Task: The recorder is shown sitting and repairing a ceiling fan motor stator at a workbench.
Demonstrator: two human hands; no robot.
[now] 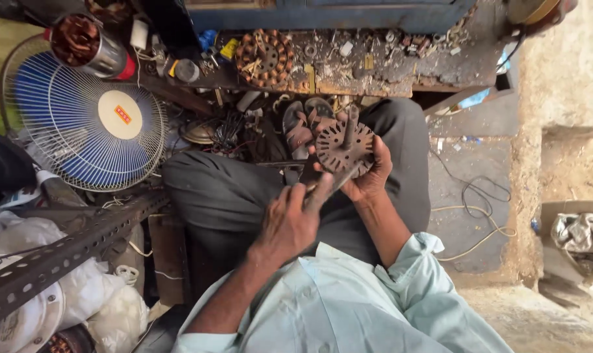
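Note:
My right hand (369,175) grips a round rusty motor core (343,148) with a ring of slots and a short shaft sticking up from its middle. I hold it over my lap, above my dark grey trousers. My left hand (288,223) is closed around a thin metal tool (335,185) whose tip touches the lower edge of the core. My sandalled feet (308,124) show just beyond the core.
A cluttered workbench (375,65) with a copper-wound stator (265,57) lies ahead. A blue-bladed fan in a wire cage (87,124) stands at the left, a perforated steel angle bar (67,252) below it. Cables (479,196) trail across the concrete floor at the right.

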